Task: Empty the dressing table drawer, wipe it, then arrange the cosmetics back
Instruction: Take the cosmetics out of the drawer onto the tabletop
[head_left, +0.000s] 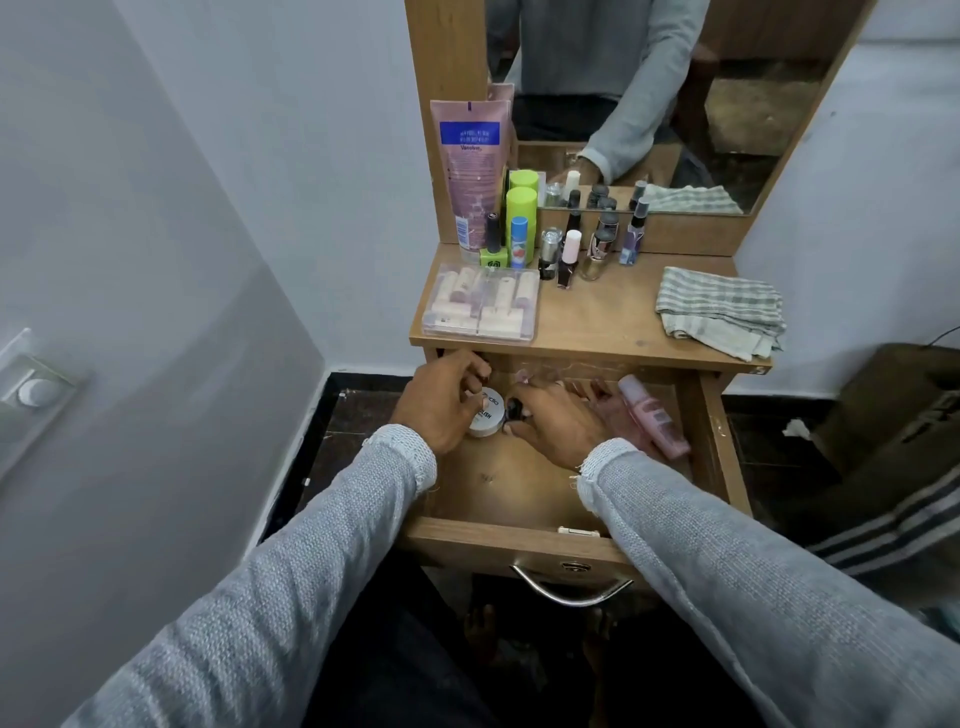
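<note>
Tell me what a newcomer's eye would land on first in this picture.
First, the two grey-sleeved hands in the open wooden drawer: the left hand grips a round white jar, the right hand reaches beside a pink spray bottle. Above, the tall pink lotion tube and lime-green bottle stand at the tabletop's back left, with a folded checked cloth on the right.

Both arms reach forward, left grip (447, 400) curled closed, right grip (556, 421) with fingers extended.

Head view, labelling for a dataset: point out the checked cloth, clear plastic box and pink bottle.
Checked cloth (722, 312): head view, folded middle.
Clear plastic box (480, 303): head view, lid centre.
Pink bottle (655, 417): head view, label.
</note>
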